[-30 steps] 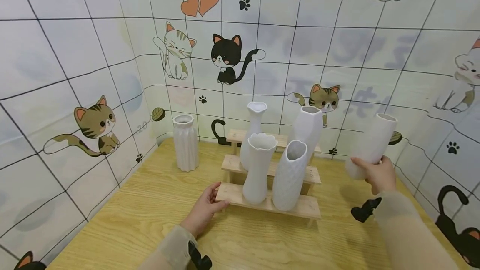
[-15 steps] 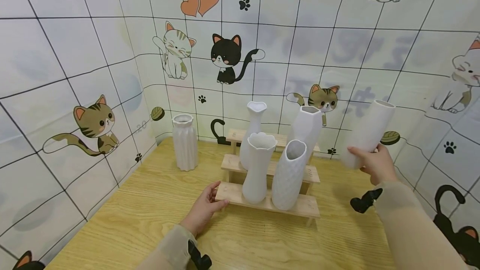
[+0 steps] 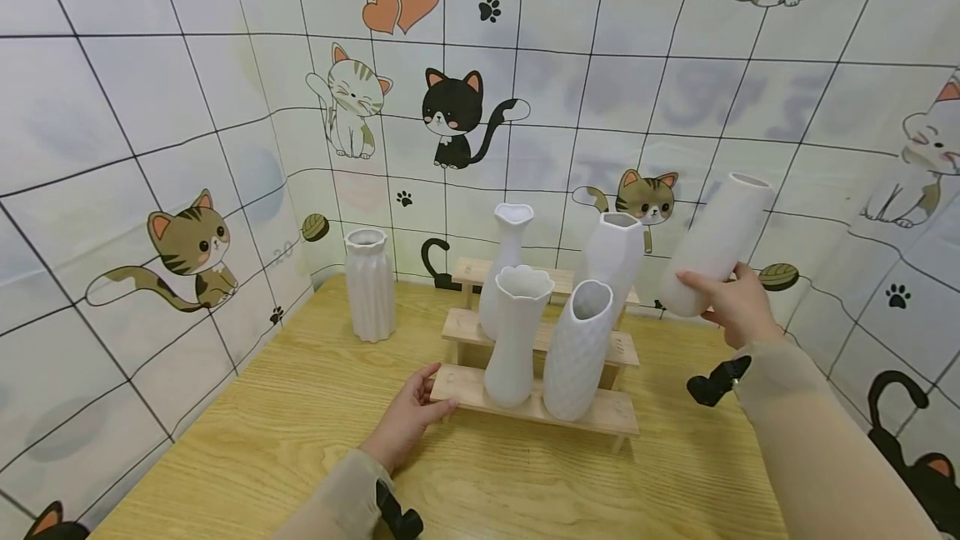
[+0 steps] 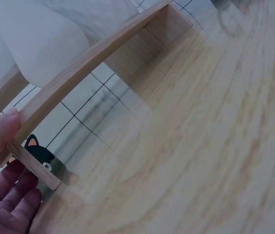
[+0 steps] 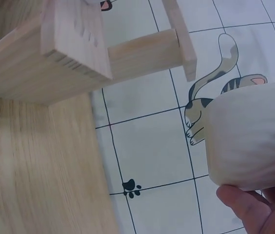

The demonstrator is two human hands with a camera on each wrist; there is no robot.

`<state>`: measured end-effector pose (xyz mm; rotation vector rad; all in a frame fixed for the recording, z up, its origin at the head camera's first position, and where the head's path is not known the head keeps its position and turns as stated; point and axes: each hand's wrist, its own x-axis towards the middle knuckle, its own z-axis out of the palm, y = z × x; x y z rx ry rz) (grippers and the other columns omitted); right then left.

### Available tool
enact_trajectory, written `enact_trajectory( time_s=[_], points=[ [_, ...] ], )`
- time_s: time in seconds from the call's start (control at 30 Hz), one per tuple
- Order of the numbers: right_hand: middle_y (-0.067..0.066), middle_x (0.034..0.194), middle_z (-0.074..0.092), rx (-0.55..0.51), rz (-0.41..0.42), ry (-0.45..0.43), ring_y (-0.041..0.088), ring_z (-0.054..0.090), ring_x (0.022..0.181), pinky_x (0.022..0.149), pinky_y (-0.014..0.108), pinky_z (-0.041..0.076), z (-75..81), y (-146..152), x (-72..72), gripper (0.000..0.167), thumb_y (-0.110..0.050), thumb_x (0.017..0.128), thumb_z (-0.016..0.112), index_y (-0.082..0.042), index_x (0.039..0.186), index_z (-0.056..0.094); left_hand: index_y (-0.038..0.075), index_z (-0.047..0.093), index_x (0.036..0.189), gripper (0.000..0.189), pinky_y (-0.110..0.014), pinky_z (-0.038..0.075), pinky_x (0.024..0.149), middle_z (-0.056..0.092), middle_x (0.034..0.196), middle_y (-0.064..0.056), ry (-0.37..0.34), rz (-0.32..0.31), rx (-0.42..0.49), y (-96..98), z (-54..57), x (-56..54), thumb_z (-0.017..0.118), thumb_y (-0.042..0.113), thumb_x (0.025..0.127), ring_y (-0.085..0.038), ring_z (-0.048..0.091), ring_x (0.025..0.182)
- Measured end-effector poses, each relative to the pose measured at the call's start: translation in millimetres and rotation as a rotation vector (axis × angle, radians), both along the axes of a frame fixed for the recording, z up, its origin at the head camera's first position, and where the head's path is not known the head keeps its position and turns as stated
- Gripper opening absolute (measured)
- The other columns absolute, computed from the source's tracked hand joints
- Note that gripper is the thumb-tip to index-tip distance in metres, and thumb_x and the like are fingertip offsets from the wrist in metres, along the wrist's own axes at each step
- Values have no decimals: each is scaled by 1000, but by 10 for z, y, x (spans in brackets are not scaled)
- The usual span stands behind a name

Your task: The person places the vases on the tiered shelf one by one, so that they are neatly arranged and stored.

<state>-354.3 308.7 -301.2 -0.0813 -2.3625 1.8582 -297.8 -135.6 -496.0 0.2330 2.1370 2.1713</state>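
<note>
While the left hand (image 3: 401, 423) holds the lower end of a pale wooden three-tier stand (image 3: 467, 390) near the centre of the frame, the right hand (image 3: 742, 307) grips a smooth white cylindrical vase (image 3: 718, 244) at the right of the frame. The right forearm, in a loose beige sleeve (image 3: 825, 448), slants up and leftward from the lower right corner. Its thumb lies across the near side of the vase's lower part, the other fingers wrapping the far side, partly hidden. The vase is in the air, clear of the yellow wood-grain bench (image 3: 300, 407) and apart from the stand, tilted so its mouth leans toward the upper right.

The left forearm enters at the bottom edge, left of centre, angled up and right. In the left wrist view its thumb presses the end of the lowest board, with the fingers loosely bent below, beside the leg.

On the stand are a scallop-rimmed white vase (image 3: 513, 340), a diamond-textured white vase (image 3: 577, 365), a narrow-necked white vase (image 3: 510, 250) and a faceted white vase (image 3: 615, 252). A pleated white vase (image 3: 370, 290) stands upright on the bench, left of centre.
</note>
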Motion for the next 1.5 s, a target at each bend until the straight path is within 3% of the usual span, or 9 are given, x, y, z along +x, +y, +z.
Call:
enact_trajectory(
  time_s=[0.27,0.87,1.2,1.5],
  points=[
    [21,153,18,44,28,36,41,30,135,100,56,36,87,-113,-44,99,-45,86,69,-6,154,7,6,25,150,81,-30,45,88,50,128,-16,-1,-7,11,1,1,-5,73,19,87,-21,53,108],
    [22,152,21,51,79,18,42,30,135,103,62,30,235,-376,-144,106,-44,82,75,-3,152,7,6,24,151,81,-33,44,92,50,128,-15,8,-2,-15,-3,8,2,73,21,87,-22,52,110],
    [23,152,21,60,102,26,43,30,134,104,62,30,256,-482,-158,104,-42,83,74,-3,152,6,5,26,150,81,-31,45,87,51,125,-16,14,2,-9,1,-7,-11,74,19,86,-22,54,106],
    [24,150,23,71,100,29,43,31,132,101,63,32,191,-524,-261,99,-43,86,70,-3,152,7,4,24,150,82,-31,46,87,50,127,-17,3,-5,6,-1,-8,-14,74,19,86,-21,53,106]
  ],
)
